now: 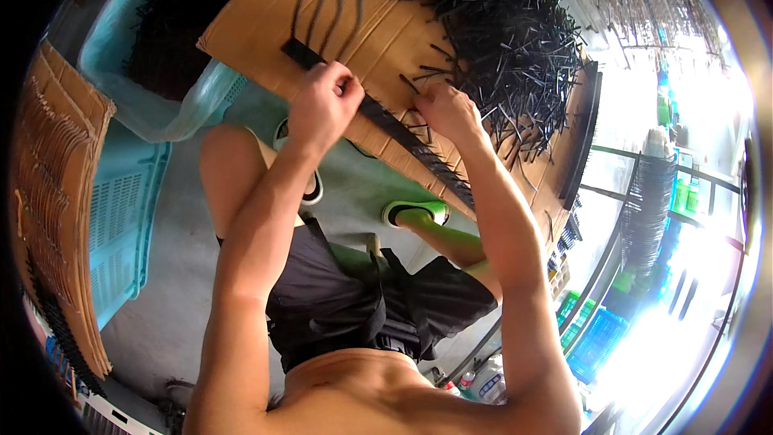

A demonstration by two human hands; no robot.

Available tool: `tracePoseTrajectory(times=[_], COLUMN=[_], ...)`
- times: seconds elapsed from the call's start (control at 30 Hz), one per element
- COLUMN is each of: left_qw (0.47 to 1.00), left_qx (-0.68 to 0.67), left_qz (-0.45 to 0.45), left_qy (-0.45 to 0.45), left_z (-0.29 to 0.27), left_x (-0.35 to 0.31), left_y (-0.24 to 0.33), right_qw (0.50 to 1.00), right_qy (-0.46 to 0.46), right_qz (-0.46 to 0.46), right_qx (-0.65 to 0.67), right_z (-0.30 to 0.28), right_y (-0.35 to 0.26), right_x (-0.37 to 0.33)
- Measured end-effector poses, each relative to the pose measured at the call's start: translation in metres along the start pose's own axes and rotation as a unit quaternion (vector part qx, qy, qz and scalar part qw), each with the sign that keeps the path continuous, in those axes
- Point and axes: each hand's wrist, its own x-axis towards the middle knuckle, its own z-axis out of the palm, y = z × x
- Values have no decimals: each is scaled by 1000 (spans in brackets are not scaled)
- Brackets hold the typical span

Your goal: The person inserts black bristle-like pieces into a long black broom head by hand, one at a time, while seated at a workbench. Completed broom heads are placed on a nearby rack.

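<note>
your left hand (324, 105) is over the upper-left part of the long black strip (403, 134), thumb and fingers drawn together in a pinch; you can't tell from this view whether they grasp the strip itself or a small piece on it. your right hand (447, 115) is curled at the near edge of the heaped short black pieces (503, 32), one loose piece poking out just beside its fingertips, and what it grasps, if anything, can't be told. the strip lies slantwise along the near side of the cardboard sheet (258, 20), running down toward your right forearm, with small spikes along its lower part. past your left hand, four thin wavy dark strips (326, 8) lie side by side on the cardboard. to your left are a blue plastic-lined basket (101, 52) with dark contents, a light-blue crate (121, 225), and another cardboard piece (88, 193) bearing rows of thin brown strands
</note>
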Motion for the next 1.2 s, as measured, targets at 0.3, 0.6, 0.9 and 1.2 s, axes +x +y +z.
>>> tracePoseTrajectory(times=[0.3,0.6,0.9,1.2], left_qw=[998,997,989,989], left_qx=[-20,68,126,109], left_qz=[23,33,80,94], left_qy=[-57,-21,-13,-19], left_z=[7,5,2,0], left_x=[-18,-18,-17,-19], left_y=[8,12,14,12], right_qw=[1000,885,851,815], right_qy=[9,48,109,159], right_qz=[23,-32,-52,-108], right_qx=[-3,462,511,547], right_z=[15,-4,17,30], right_y=[26,27,-18,-64], right_x=[-25,-21,-6,-39])
